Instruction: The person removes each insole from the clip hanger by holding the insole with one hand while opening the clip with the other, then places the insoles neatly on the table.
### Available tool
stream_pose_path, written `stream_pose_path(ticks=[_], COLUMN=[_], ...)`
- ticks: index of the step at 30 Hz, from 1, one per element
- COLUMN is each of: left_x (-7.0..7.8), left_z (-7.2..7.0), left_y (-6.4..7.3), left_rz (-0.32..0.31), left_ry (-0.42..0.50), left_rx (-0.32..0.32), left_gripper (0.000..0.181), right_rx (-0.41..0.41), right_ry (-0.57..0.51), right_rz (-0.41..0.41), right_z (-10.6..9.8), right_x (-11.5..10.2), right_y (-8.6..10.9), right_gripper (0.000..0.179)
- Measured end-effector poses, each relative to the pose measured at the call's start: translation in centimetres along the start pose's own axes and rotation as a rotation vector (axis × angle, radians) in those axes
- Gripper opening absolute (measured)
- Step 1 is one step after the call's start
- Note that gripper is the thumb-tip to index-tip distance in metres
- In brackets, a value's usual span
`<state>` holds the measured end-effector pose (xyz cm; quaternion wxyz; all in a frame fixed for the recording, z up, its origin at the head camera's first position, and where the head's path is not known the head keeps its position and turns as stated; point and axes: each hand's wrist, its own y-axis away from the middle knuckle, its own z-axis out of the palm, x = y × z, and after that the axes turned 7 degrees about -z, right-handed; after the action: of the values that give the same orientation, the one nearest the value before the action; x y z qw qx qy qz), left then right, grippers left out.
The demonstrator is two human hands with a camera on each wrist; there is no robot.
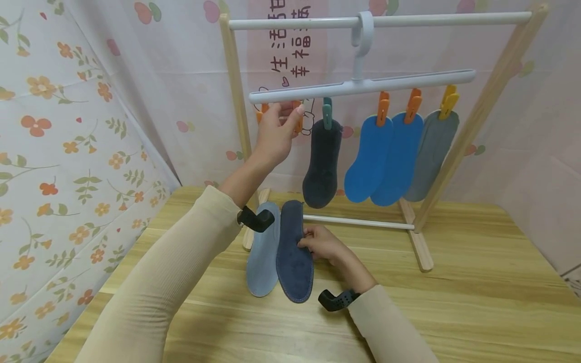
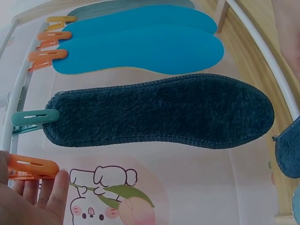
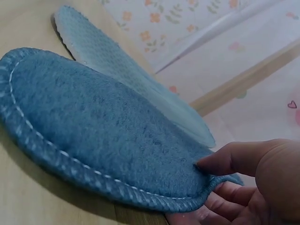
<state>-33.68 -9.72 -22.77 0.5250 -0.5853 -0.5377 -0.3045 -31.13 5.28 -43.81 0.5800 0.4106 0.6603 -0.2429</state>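
Left hand (image 1: 275, 133) pinches orange clip (image 2: 33, 166) near left end of hanger (image 1: 313, 91). Right hand (image 1: 323, 243) pinches navy insole (image 1: 292, 257) near far edge of table (image 1: 476, 287). Best: spread clip wide, feed insole's narrow end squarely.

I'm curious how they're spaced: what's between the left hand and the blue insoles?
A dark insole hangs there from a green clip, seen in the head and left wrist views.

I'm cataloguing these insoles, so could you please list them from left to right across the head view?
Pale blue insole → navy insole in the right hand → dark hanging insole → left bright blue insole → right bright blue insole → gray insole.
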Motion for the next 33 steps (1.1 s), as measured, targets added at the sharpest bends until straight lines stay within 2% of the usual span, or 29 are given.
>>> stream_pose_path(ticks=[3,9,14,17,23,31,33], left_x=[0.1,0.2,0.2,0.2,0.1,0.2,0.2], left_z=[-0.1,0.1,0.2,0.2,0.1,0.1,0.0], left_y=[0.0,0.1,0.3,0.3,0.2,0.3,0.3], left_rz=[0.002,0.003,-0.006,-0.005,0.013,0.009,0.008], left_ry=[-0.005,-0.007,0.001,-0.001,0.001,-0.006,-0.003], left_rx=[0.001,0.0,0.0,0.002,0.005,0.009,0.007], left_gripper=[0.046,0.046,0.046,0.045,0.044,0.045,0.045], right_rx=[0.006,0.076,0.092,0.09,0.108,0.12,0.12], right_ry=[0.065,0.253,0.423,0.481,0.525,0.579,0.594], right_rz=[-0.039,-0.103,-0.173,-0.208,-0.184,-0.151,-0.141], right_z=[0.0,0.2,0.5,0.5,0.5,0.4,0.2], right_x=[0.0,-0.2,-0.6,-0.8,-1.0,-1.0,-1.0], right_y=[0.0,0.1,0.3,0.5,0.5,0.3,0.4], right_gripper=[0.008,0.044,0.036,0.032,0.024,0.023,0.028])
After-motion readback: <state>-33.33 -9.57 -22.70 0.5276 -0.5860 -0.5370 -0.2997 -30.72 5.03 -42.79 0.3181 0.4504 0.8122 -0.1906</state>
